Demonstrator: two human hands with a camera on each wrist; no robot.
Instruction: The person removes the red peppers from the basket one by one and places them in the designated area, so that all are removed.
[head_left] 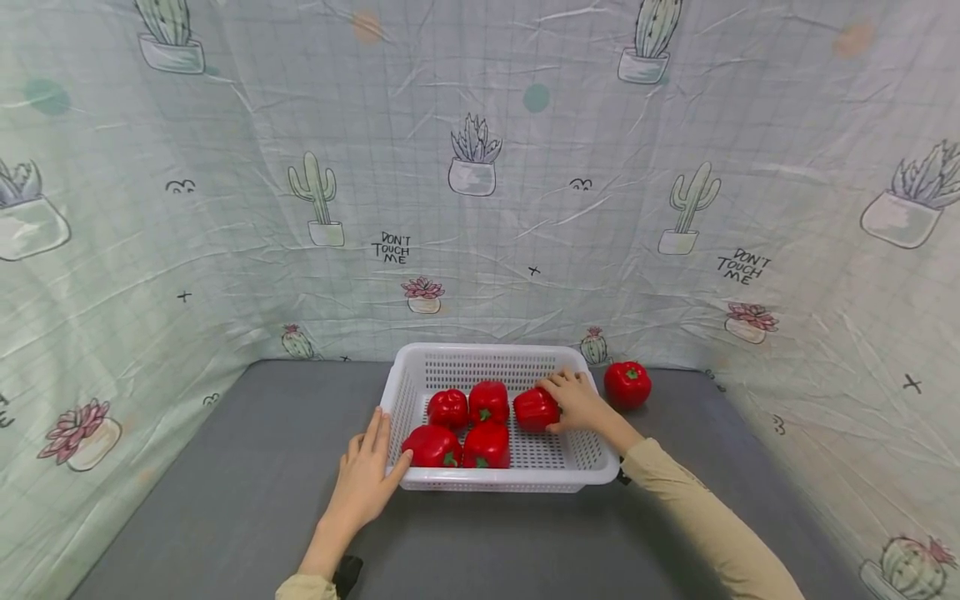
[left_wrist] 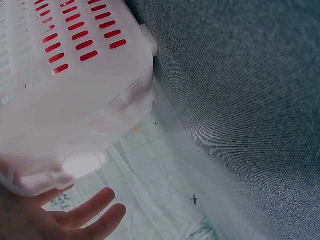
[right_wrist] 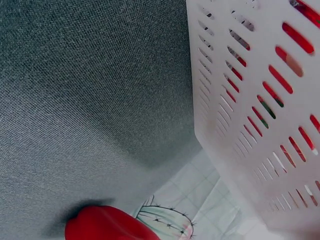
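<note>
Pepper (head_left: 534, 411) in basket (head_left: 487, 478), right half, is grasped by right hand (head_left: 579, 402); basket's left rim is touched by left hand (head_left: 363, 482), fingers extended; outside pepper (head_left: 627, 385), right of basket, might be rolled if bumped by forearm (head_left: 621, 433).

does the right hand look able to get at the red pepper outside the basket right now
Probably yes, once free: the right hand grips another pepper inside the white basket, but the outside pepper stands close by, uncovered, just beyond the basket's right rim.
</note>
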